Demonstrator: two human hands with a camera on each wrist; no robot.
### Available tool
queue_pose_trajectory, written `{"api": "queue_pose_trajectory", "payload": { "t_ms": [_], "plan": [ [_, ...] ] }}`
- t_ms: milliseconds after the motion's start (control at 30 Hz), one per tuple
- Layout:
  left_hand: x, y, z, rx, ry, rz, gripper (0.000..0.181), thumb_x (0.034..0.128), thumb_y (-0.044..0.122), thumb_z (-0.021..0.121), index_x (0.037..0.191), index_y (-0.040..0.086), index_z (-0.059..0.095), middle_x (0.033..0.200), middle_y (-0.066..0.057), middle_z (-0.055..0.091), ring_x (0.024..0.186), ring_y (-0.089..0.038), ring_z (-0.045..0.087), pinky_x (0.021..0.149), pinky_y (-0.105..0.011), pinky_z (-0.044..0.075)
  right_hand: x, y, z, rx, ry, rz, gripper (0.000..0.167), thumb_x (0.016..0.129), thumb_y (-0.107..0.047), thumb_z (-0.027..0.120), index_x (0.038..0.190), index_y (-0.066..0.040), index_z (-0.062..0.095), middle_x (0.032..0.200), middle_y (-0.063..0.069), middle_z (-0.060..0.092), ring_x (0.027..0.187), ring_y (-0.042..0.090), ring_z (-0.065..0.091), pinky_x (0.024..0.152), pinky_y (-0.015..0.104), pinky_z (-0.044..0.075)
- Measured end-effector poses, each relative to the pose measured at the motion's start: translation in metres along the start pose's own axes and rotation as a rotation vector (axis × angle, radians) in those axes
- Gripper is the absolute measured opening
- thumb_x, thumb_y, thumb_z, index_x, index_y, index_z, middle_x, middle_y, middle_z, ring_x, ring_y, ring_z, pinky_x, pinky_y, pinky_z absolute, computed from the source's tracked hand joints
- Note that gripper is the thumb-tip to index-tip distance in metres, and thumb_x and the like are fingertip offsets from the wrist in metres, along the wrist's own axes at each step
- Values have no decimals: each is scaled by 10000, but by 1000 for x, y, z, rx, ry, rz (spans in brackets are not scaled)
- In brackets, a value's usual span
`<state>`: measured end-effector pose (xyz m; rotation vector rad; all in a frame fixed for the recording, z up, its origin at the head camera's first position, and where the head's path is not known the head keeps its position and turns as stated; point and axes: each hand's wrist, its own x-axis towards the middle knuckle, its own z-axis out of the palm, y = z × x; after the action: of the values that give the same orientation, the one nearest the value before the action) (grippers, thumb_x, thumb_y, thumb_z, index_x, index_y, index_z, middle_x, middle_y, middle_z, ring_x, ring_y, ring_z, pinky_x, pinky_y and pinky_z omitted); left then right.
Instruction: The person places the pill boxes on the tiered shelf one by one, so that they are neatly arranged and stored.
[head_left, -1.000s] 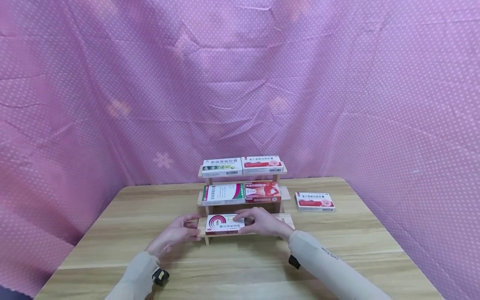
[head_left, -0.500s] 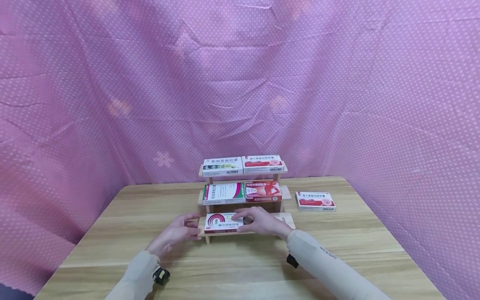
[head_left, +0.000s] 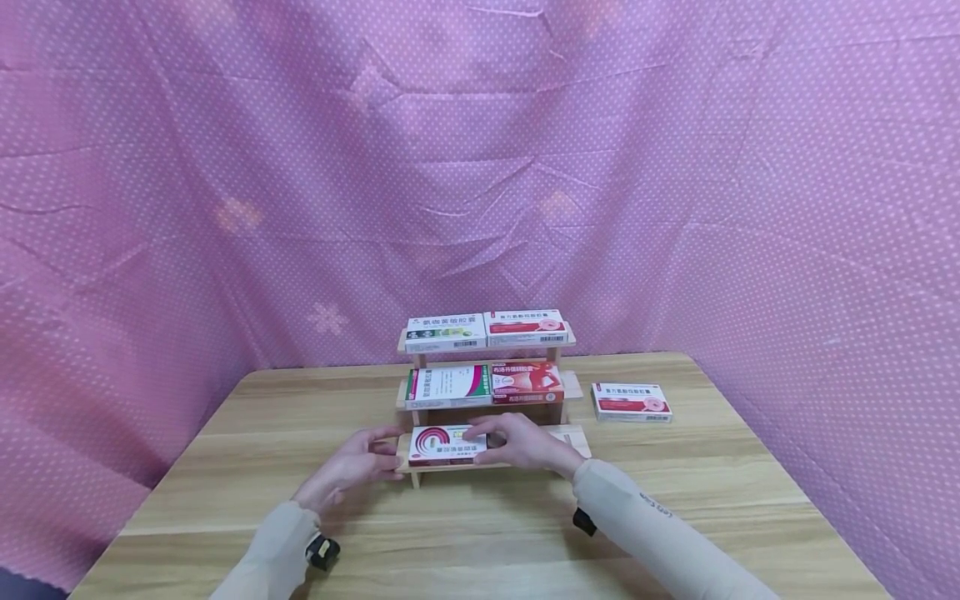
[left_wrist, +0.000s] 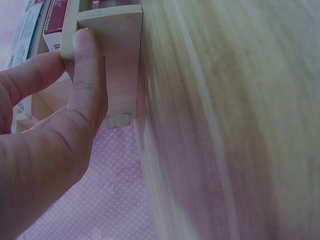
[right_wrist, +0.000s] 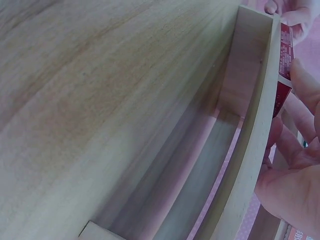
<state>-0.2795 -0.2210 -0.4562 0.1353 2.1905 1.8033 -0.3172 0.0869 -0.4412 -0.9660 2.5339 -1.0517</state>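
Note:
On the lowest step of a three-tier wooden stand (head_left: 572,437) lies a white and dark red medicine box (head_left: 438,446) with red arcs printed on top. My right hand (head_left: 521,443) grips this box by its right end, thumb at the near side. At the step's left end, my left hand (head_left: 356,467) pinches the board between thumb and finger; the left wrist view shows the thumb and a finger (left_wrist: 86,70) at the stand's wooden end (left_wrist: 112,55). Seen from the right wrist, the fingers (right_wrist: 305,85) rest against the box's dark red side (right_wrist: 285,55).
The middle step bears a white-green medicine box (head_left: 450,385) and a red one (head_left: 527,382). On the top step lie a white-green box (head_left: 445,332) and a white-red box (head_left: 525,327). Another white-red box (head_left: 632,402) lies on the wooden table (head_left: 480,542), right of the stand.
The box in my right hand has slid slightly left along the lowest step, and the right hand moved with it. Since half a second ago nothing visibly moves. My left hand stays at the step's end.

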Motion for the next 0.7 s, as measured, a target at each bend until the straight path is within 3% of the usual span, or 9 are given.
{"api": "queue_pose_trajectory", "payload": {
  "t_ms": [300, 700],
  "plan": [
    [0, 1, 0, -1, -3, -1, 687, 857, -46, 619, 1464, -95, 302, 1266, -285, 490, 943, -246, 649, 901, -422, 587, -3, 5, -2, -21, 30, -16, 416, 832, -314, 778, 1234, -316, 669, 1460, -44, 526, 1232, 169, 515, 1012, 398, 427],
    [2, -2, 0, 0, 7, -2, 688, 854, -52, 621, 1464, -94, 306, 1235, -262, 489, 927, -243, 644, 889, -406, 592, -4, 6, -2, 9, 38, -17, 414, 820, -328, 784, 1220, -313, 675, 1452, -29, 534, 1376, 238, 441, 1121, 503, 373]
  ]
}}
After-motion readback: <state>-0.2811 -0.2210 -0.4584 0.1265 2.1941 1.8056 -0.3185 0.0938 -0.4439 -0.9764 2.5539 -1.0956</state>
